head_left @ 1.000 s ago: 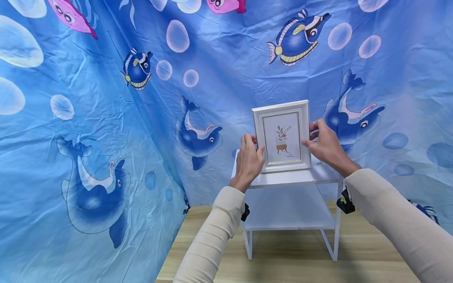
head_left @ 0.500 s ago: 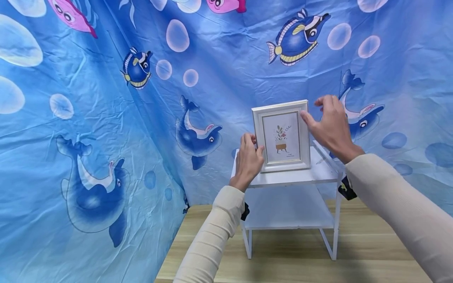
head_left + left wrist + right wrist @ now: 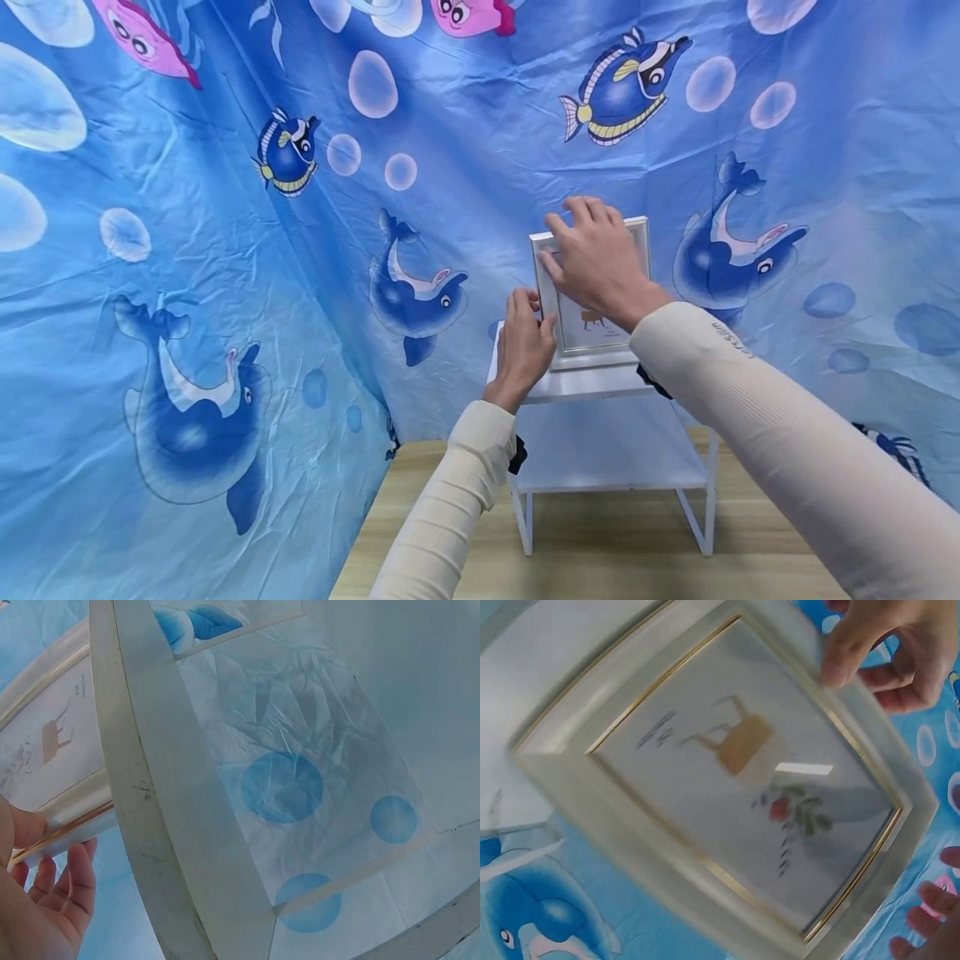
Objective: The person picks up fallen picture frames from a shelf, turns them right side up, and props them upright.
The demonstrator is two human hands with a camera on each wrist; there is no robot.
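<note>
My right hand (image 3: 600, 258) has left the frame's right edge and now crosses in front of the picture frame (image 3: 592, 333), fingers relaxed and spread near its top left corner, gripping nothing; whether they touch the glass I cannot tell. My left hand (image 3: 525, 346) pinches the frame's left edge, thumb in front, likely to steady it upright. The frame stands on the top tier of the white shelf (image 3: 600, 385), which sits on the wooden table (image 3: 615, 567) against the blue fish-print cloth (image 3: 225, 250).
</note>
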